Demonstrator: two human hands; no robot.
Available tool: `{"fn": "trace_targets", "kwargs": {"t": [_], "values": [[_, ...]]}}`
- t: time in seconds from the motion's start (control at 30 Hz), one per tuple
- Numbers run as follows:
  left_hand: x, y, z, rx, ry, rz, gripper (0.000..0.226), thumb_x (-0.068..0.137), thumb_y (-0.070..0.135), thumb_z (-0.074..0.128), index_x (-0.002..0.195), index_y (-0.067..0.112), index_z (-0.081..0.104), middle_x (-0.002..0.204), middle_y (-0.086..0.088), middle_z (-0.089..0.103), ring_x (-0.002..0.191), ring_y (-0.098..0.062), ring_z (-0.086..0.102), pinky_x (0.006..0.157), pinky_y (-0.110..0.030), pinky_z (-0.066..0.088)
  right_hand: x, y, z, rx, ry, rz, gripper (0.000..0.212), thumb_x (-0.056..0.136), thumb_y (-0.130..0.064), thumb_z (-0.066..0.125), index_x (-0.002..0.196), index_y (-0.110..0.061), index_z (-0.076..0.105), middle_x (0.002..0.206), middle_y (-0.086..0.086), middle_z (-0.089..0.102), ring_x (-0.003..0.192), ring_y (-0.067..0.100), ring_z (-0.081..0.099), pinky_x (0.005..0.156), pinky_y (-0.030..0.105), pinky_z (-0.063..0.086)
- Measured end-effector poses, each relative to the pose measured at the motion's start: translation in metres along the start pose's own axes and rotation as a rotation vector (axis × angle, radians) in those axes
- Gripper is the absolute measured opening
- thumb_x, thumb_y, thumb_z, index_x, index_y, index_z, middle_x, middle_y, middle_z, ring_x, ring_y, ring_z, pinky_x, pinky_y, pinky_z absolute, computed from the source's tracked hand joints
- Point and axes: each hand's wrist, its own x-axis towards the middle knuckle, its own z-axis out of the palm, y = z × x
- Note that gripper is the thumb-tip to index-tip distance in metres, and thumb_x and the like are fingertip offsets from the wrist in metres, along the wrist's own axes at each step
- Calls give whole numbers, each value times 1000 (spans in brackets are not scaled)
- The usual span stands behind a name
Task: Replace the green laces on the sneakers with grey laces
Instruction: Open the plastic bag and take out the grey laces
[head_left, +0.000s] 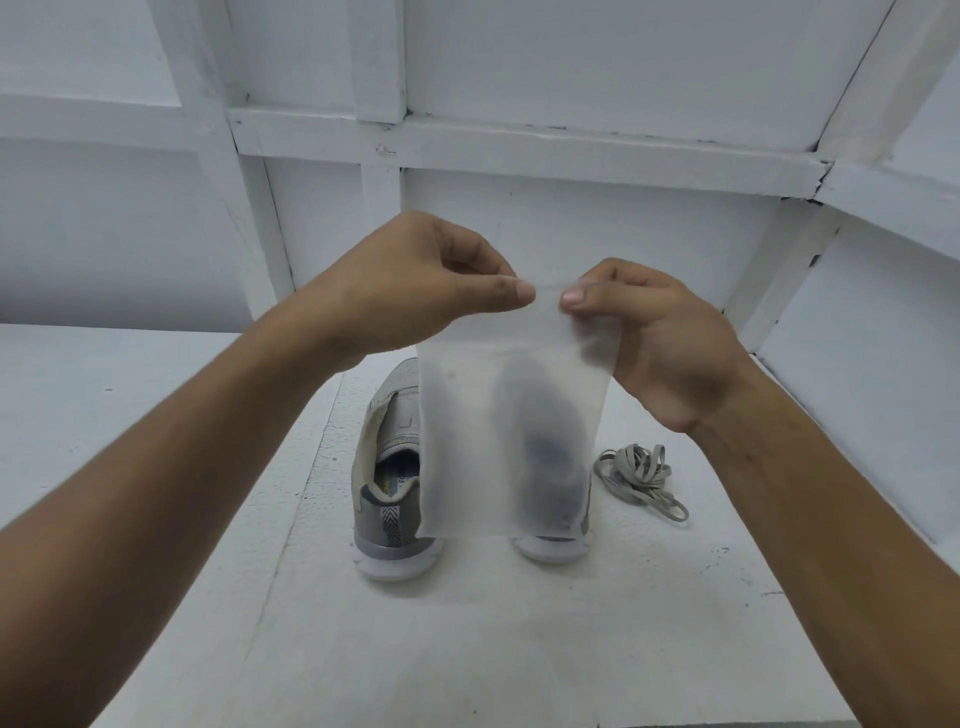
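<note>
Held a frosted plastic bag (509, 415) by its top edge, pinched between thumb and fingers (493, 262) of left hand (415, 291) and right hand (660, 343). Hung before two grey sneakers (389, 499) on the desk (467, 649), loose laces (641, 478) bundled just right of them.

A frosted, see-through pouch (511, 415) is hanging upright at the centre of the frame. A white tabletop (415, 649) is filling the lower part, and white panelled walls (597, 62) with raised battens are rising behind.
</note>
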Motion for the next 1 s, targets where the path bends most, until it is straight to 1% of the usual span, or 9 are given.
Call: {"fn": "trace_targets", "kwargs": {"t": [0.1,0.2,0.37,0.5,0.63,0.73,0.83,0.9,1.0], "values": [[1,-6,-1,-18,-38,-36,30,78,46,74,87,18,75,85,0,74,87,-15,69,87,-35,52,-1,-1,0,52,6,24,11,64,-13,69,63,-13,58,69,3,57,65,19,50,63,30,34],[1,-15,-5,-119,-47,-73,39,69,48,77,77,11,68,76,-13,64,73,-23,55,75,-37,46,-2,1,-5,34,30,36,11,63,-15,69,59,-16,59,66,0,58,64,17,50,61,29,34],[2,-25,1,-362,-54,-100,29,66,28,74,66,7,54,67,-9,54,68,-21,50,71,-30,41,-2,8,-6,4,38,61,12,63,-15,70,59,-15,59,69,3,59,62,16,50,59,27,35],[3,-31,4,-353,-45,-102,38,71,37,81,67,8,57,76,-15,52,75,-25,44,75,-39,36,-3,10,-11,-37,50,57,7,68,-23,70,64,-19,66,75,1,59,61,12,51,59,25,35],[4,-31,-3,-339,-37,-92,43,60,44,75,73,6,59,76,-12,55,74,-21,51,73,-31,44,-6,11,-21,-99,41,44,17,76,-28,65,80,-13,72,70,-2,63,64,10,53,63,26,33],[5,-32,-7,-337,-49,-99,35,62,40,73,67,9,59,64,-1,59,65,-14,52,67,-25,43,-8,10,-25,-124,56,63,20,75,-27,63,79,-8,69,67,-3,64,64,10,53,64,28,32],[5,-34,-6,-331,-48,-102,34,61,39,74,63,8,58,61,-1,58,67,-18,48,69,-28,42,-9,10,-25,-137,72,71,17,73,-27,63,69,-12,70,68,-2,65,64,10,53,62,28,31],[6,-34,-5,-333,-44,-100,36,60,40,74,64,8,59,63,-3,58,70,-21,47,71,-30,42,-9,11,-25,-199,70,56,14,78,-24,66,70,-14,71,73,-1,66,67,11,55,63,29,32],[5,-34,-6,-292,-63,-97,47,55,50,77,66,8,61,72,-12,53,73,-24,42,74,-36,38,-8,9,-26,-413,47,15,16,79,-33,70,91,-23,73,94,-8,71,85,7,62,73,28,38]]}}
